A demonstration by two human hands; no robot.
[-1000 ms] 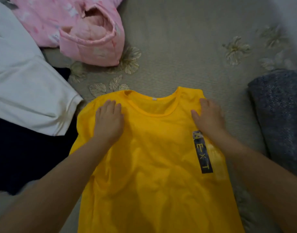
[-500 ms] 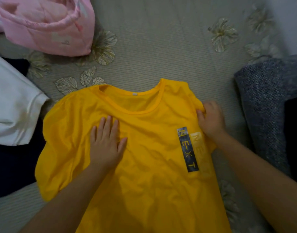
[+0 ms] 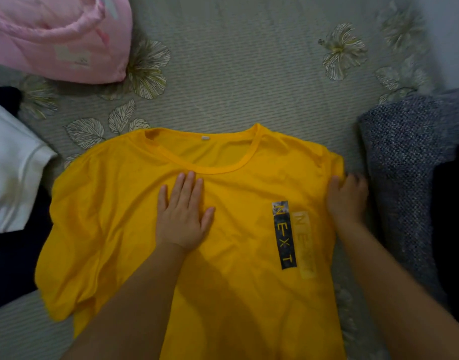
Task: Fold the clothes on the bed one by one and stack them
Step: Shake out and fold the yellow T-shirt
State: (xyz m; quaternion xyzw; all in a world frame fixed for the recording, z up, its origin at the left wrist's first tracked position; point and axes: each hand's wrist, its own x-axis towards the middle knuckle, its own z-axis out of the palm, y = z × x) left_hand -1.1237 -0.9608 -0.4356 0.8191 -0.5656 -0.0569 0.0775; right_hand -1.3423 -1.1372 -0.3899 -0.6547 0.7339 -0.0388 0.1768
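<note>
Head view: limp, light shirt (image 3: 134, 216); left hand (image 3: 183, 216) presses flat, right hand (image 3: 346, 198) pinches its sleeve edge; lift there.

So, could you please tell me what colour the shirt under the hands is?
The shirt is bright yellow, seen in the head view.

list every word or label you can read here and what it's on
"NEXT": yellow letters running down a dark strip on the yellow t-shirt.
"NEXT": repeated beside it as a pale, faint print.
Neck tag inside the collar: too small to read.
Pale patch on the pink jacket: blurred, unreadable.
</note>
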